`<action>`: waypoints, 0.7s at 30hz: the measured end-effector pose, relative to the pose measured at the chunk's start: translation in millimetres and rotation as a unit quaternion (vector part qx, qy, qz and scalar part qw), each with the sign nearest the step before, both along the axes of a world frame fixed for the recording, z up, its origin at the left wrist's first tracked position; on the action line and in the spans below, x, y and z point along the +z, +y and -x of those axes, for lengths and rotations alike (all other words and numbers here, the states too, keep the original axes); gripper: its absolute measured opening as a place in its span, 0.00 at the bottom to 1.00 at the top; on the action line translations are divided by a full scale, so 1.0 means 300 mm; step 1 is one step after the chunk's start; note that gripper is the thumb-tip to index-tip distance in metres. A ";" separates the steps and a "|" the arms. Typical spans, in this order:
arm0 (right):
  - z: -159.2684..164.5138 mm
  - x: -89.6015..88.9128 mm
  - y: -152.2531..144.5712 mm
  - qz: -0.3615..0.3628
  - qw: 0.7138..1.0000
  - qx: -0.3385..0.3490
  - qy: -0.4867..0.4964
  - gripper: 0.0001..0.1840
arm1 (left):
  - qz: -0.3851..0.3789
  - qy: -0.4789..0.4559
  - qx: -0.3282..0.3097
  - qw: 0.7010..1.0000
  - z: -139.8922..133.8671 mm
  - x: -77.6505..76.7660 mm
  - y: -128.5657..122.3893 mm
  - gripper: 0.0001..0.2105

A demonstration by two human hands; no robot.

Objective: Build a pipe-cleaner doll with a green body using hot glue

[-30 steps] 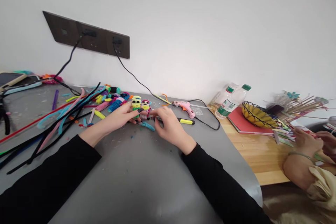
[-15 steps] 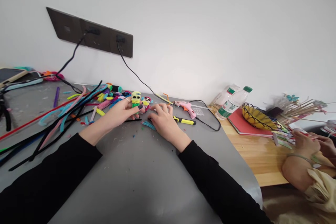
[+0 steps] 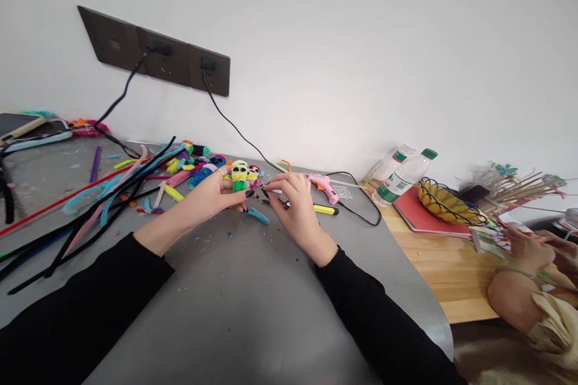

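Note:
My left hand (image 3: 215, 194) is closed round a small yellow and green pipe-cleaner doll (image 3: 239, 171) with dark eyes, held upright just above the table. To its right, my right hand (image 3: 291, 204) has thumb and fingertips pinched together; whatever is between them is too small to make out. A short blue pipe-cleaner piece (image 3: 257, 215) lies on the table below the two hands. Behind the held doll is another doll (image 3: 254, 172) with a pink-red head, partly hidden. The yellow cutter (image 3: 325, 210) lies beyond my right hand, partly covered by it.
Long black, blue, pink and red pipe cleaners (image 3: 112, 192) spread over the grey tabletop (image 3: 235, 313) at left. A pink glue gun (image 3: 326, 188) with its cord lies at right. Bottles (image 3: 400, 183), a yellow basket (image 3: 447, 203) and a co-worker's hands (image 3: 526, 249) are further right.
My right hand has lifted from the tabletop, and its fingers have drawn together near the doll. My left hand still holds the doll, now slightly further right.

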State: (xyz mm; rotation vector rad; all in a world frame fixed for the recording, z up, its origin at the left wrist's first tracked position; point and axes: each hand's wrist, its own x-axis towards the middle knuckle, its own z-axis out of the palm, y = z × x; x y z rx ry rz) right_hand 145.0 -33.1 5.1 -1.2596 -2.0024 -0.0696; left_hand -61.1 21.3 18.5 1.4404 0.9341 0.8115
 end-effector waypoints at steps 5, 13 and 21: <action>0.023 0.016 -0.027 -0.020 1.000 -0.003 -0.008 0.09 | 0.025 -0.035 -0.025 0.999 -0.037 -0.007 -0.038 0.34; 0.005 0.021 -0.025 -0.030 0.999 -0.006 -0.011 0.09 | 0.040 -0.037 -0.025 0.998 -0.028 -0.010 -0.025 0.34; -0.075 0.020 0.011 0.112 0.990 0.070 0.041 0.07 | 0.039 -0.014 0.042 0.998 -0.005 0.006 -0.021 0.31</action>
